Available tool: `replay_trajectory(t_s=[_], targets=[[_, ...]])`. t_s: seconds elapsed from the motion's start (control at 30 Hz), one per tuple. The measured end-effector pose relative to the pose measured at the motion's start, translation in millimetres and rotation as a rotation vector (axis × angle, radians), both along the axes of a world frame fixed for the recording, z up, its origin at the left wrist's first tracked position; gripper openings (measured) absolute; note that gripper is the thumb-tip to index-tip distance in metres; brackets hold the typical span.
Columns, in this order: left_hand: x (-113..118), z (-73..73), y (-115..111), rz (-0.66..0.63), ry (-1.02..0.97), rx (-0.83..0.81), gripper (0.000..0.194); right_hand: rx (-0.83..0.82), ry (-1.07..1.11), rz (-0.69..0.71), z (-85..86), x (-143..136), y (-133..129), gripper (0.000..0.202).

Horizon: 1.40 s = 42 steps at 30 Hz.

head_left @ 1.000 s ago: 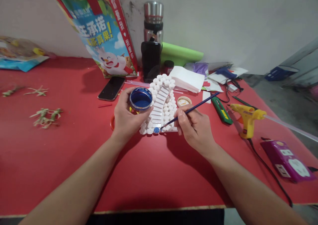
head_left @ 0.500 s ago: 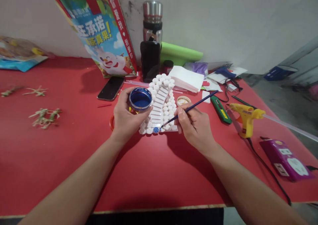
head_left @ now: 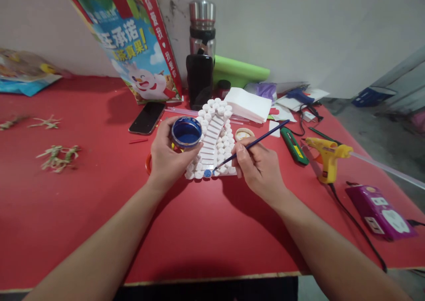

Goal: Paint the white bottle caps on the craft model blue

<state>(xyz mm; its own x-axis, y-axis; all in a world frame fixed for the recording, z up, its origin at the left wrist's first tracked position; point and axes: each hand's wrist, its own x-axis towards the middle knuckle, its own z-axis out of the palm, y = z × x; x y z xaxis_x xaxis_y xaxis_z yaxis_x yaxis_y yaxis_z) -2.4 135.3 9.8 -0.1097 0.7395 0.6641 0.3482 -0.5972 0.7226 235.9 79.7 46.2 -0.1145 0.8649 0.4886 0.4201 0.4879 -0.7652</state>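
My left hand (head_left: 162, 152) is wrapped round a small jar of blue paint (head_left: 186, 133), its mouth tipped toward me. In my right hand (head_left: 255, 168) a thin dark blue paintbrush (head_left: 262, 137) is pinched like a pen. Its bristles touch, or nearly touch, the lower edge of a white craft model (head_left: 210, 147). The model has a curved flight of white steps bordered by round white pieces. One round piece (head_left: 207, 173) at the bottom is blue, and a little blue shows beside it under the brush tip. My left fingers and the jar hide part of the model's left side.
To the right lie a green utility knife (head_left: 295, 146), a yellow hot glue gun (head_left: 328, 155) and a purple power socket (head_left: 381, 212). Behind stand a steel flask (head_left: 202, 15), a black phone-shaped object (head_left: 199, 79) and a printed bag (head_left: 133, 48). A phone (head_left: 146, 117) lies left of the model.
The whole view has shifted very slightly. Both hands keep their grips on the jar and the paintbrush, and the brush tip stays at the model's lower edge.
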Motion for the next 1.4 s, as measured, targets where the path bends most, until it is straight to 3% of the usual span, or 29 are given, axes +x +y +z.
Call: replay_trajectory(t_s=[1.4], targets=[[0.5,1.4,-1.8,0.006,0.01,-0.026,0.063,-0.082,-0.003,-0.039,4.6,5.4,0.8,0.036]])
